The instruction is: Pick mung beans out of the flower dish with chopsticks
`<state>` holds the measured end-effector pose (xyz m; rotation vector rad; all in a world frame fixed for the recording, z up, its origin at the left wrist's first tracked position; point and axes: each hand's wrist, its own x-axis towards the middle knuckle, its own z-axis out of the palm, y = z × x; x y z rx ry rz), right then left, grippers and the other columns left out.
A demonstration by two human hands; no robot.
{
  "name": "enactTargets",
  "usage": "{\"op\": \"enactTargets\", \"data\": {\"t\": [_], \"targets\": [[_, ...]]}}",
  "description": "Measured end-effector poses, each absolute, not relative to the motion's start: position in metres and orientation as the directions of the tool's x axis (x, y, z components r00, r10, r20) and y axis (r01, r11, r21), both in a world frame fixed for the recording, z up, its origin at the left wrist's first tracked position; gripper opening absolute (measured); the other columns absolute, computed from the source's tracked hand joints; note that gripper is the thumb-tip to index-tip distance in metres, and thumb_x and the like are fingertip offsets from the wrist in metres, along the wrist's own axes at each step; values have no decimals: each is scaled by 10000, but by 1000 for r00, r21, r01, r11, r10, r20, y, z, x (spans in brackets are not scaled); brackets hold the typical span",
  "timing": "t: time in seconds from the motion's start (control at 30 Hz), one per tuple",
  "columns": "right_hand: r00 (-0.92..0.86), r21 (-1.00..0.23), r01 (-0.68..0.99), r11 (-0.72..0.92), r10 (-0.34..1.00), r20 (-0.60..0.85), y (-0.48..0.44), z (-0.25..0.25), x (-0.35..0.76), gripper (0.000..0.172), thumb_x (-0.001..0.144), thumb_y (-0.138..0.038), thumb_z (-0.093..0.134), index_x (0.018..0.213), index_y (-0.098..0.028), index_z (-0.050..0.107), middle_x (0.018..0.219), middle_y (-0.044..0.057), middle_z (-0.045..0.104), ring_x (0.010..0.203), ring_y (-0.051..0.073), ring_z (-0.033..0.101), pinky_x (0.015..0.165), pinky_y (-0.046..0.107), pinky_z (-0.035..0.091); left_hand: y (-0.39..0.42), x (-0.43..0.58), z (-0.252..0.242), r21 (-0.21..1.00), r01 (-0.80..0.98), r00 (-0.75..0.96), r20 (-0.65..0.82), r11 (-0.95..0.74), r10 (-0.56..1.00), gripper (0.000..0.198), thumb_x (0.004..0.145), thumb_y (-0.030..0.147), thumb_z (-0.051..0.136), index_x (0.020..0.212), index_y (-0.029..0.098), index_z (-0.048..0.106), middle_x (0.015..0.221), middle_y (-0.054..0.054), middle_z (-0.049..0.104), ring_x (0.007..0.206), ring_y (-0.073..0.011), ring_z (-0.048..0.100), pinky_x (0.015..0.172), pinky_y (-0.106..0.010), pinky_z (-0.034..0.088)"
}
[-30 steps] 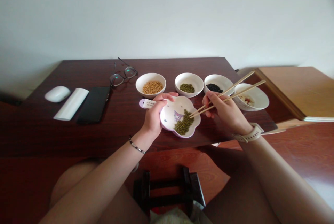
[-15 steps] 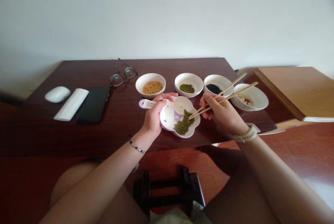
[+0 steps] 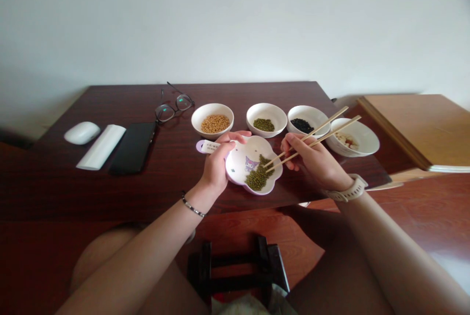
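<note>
My left hand (image 3: 219, 160) grips a flower-shaped white bowl (image 3: 240, 156) with a purple rim and a cartoon print, its thumb on the near left edge. A labelled tab sticks out to the left of this bowl. Green beans (image 3: 258, 178), which look like mung beans, lie heaped in its right and lower part. My right hand (image 3: 308, 156) is closed around a pair of wooden chopsticks (image 3: 316, 141). Their tips reach into the beans and stand slightly apart. Whether a bean sits between the tips is too small to tell.
Behind stand white bowls of yellow beans (image 3: 214, 124), green beans (image 3: 263, 125) and black beans (image 3: 301, 125). A bowl with pale and reddish pieces (image 3: 347, 141) is at right. Glasses (image 3: 175, 108), a phone (image 3: 132, 148), a white case (image 3: 101, 147) and a rounded white object (image 3: 81, 133) lie left.
The chopstick tips have spread apart a little among the beans, and their upper ends have shifted slightly. My left hand and the bowl stay nearly in place.
</note>
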<state>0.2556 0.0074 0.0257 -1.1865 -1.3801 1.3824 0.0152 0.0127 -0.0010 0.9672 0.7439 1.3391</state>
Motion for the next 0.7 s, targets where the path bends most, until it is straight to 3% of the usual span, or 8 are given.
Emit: {"op": "enactTargets", "data": {"t": [0.4,0.7], "targets": [[-142,-998,29,-63,988,-67,8,27,258,456,1071,-576,620,805,-207,644,589,11,622,497,120,538,473,231,414,13,15,-1,891,-454,114,83,-23,990,161,887,252,591,863,214,746,1256,-72,785,1277,-350,673,1167,-549,467],[-205,-996,76,-54,976,-69,7,37,262,391,1046,-561,671,877,-210,641,684,-16,598,493,107,561,451,229,408,13,15,-1,887,-461,119,87,-23,989,155,887,252,595,860,209,741,1256,-73,783,1232,-346,691,1135,-544,487]]}}
